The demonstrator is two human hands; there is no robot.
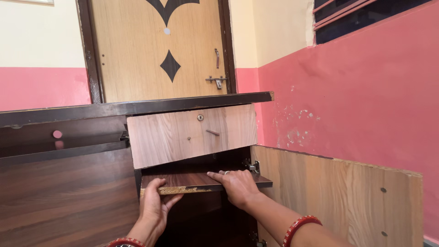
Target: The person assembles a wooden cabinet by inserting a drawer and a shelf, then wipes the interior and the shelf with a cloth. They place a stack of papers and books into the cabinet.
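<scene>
From the head view, you stand in front of a dark wood cabinet (68,183) and both your hands are on its loose shelf board (201,182), which sits just below the drawer (192,135) in the open compartment. Your left hand (154,206) has its grip pinched on the board's chipped front left corner, thumb on top and fingers curled under the edge, likely to carry its weight. Your right hand (238,185) lies flat on the board with its grip spread, fingers pointing left, seemingly pressing down to steady it. The board looks roughly level, its back end inside the cabinet. The cabinet door (338,196) stands swung open to the right of the board, near the pink wall (366,91), leaving the compartment free for your arms.
</scene>
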